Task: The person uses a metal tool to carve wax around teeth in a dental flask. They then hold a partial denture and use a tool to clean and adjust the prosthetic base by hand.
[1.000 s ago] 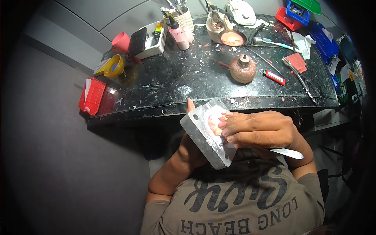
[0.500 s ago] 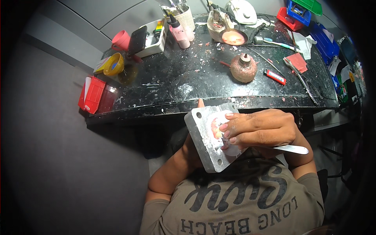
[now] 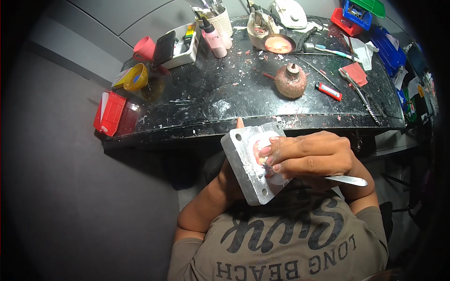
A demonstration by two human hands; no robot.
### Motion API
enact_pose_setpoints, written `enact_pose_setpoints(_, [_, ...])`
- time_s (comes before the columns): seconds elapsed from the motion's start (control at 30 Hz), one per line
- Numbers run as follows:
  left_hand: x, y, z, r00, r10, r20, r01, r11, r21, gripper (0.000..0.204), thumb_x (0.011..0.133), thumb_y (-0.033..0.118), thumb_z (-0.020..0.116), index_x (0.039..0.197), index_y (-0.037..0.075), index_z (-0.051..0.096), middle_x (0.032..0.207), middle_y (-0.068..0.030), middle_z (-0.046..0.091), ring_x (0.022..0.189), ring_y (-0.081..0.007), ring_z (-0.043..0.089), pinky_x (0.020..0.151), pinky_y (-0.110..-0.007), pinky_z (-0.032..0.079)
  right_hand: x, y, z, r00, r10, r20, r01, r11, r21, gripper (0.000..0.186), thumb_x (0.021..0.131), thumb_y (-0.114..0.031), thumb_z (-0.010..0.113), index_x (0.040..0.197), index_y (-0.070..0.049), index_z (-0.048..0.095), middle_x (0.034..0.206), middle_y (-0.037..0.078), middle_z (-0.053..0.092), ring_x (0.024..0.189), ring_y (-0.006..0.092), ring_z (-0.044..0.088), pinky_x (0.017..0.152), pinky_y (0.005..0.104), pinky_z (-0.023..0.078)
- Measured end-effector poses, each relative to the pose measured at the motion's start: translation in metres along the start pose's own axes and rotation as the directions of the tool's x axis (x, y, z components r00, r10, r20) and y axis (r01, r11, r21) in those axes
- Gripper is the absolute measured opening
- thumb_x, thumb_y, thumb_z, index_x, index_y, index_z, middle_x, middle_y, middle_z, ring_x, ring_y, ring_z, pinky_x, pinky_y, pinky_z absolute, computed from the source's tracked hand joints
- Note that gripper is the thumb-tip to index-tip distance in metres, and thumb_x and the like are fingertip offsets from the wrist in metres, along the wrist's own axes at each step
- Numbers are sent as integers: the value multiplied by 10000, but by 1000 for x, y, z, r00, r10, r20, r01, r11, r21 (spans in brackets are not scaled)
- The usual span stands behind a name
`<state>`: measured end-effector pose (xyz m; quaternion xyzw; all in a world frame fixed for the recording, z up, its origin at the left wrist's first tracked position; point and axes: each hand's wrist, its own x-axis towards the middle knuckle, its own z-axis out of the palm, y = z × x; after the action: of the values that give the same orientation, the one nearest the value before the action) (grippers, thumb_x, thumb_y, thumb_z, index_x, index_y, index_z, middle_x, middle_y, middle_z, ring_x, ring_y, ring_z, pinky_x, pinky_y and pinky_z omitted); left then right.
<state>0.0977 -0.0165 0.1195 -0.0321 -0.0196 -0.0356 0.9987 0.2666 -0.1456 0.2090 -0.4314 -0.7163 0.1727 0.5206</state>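
Black worktop [image 3: 225,100], curved, heavily spattered with white and pink residue, set against a grey floor; the person sits at its near edge.

Right hand [image 3: 311,154]: fingers curled down onto the pink-and-white mass in the centre of a grey metal flask half [image 3: 248,171], fingertips pressing on it. A slim metal spatula [image 3: 349,180] is gripped in the same hand, its blade projecting out past the wrist.

Left hand [image 3: 236,161]: mostly hidden behind the flask half, supporting it from beneath; one fingertip shows above the top edge. Grip closed around the block as far as can be seen.

Flask half: rectangular, tilted, holes at the corners, held in front of the chest just below the worktop edge, not resting on it.

On the worktop, nearest first: brown round burner [image 3: 290,81]; red lighter [image 3: 328,91] just beside it; long metal tweezers [image 3: 358,93]; bowl with pink contents [image 3: 279,44]; pink bottle [image 3: 214,40]; white tray [image 3: 180,44]; pink cup [image 3: 144,48]; yellow bowl [image 3: 135,77]; red bin [image 3: 110,112] at the left end; blue bins [image 3: 386,47] at the far right.
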Motion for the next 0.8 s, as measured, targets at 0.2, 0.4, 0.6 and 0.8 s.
enact_pose_setpoints(0.2, [-2, 0, 2, 1000, -2, -31, 2, 1000, -5, 1047, 950, 903, 268, 1412, -5, 510, 1248, -151, 620, 1075, -293, 642, 970, -441, 559, 1, 0, 0, 1000, 10, 9, -10, 1000, -1, 187, 753, -29, 837, 924, -2, 765, 995, 155, 789, 1055, 354, 779, 997, 512, 613])
enact_pose_setpoints(0.4, [-2, 1, 1, 999, 7, -51, -12, 997, -83, 1046, 956, 891, 294, 1485, 7, 476, 1385, -200, 600, 1187, -338, 646, 1038, -480, 543, -5, 4, -1, 997, 23, -74, -28, 998, -62, 148, 851, -59, 788, 990, -17, 755, 1036, 157, 789, 1063, 367, 775, 995, 505, 613])
enact_pose_setpoints(0.6, [-2, 3, -5, 999, -13, 44, 12, 1000, 25, 1030, 959, 885, 305, 1476, 13, 486, 1370, -193, 612, 1202, -330, 636, 1067, -480, 522, -12, 10, 3, 996, -27, -86, 23, 999, -49, 159, 906, -5, 764, 1062, -16, 736, 1071, 174, 788, 1017, 319, 792, 839, 381, 650])
enact_pose_setpoints(0.8, [-5, 2, -7, 999, 36, -3, -36, 997, 63, 1038, 946, 905, 295, 1381, -6, 535, 1237, -149, 628, 1084, -286, 637, 1035, -413, 518, -9, 8, 5, 1000, -21, -9, 21, 1000, 10, 147, 897, -14, 756, 1042, -6, 736, 1053, 151, 775, 995, 307, 791, 874, 405, 652])
